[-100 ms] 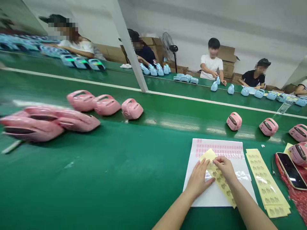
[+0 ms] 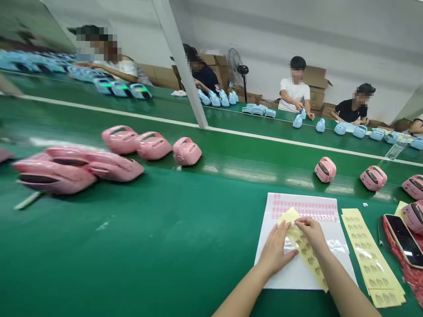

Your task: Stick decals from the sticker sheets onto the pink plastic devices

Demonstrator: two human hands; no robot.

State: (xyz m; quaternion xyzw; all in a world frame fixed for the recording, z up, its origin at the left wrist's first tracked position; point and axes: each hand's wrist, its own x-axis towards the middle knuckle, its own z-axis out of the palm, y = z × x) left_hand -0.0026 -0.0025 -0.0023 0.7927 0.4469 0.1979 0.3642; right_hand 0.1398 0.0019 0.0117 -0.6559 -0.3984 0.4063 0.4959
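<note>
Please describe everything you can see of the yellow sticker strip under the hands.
The long yellow paper sticker strip carries rows of small printed labels. It lies flat, running diagonally across the white sticker sheet on the green belt. The left hand presses on it, and the right hand pinches its surface near the upper end.

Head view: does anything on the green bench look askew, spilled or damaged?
Little stands out. The yellow sticker strip under both hands lies diagonally across the white sheet, but it is being handled. A small white scrap lies loose on the green bench.
</note>
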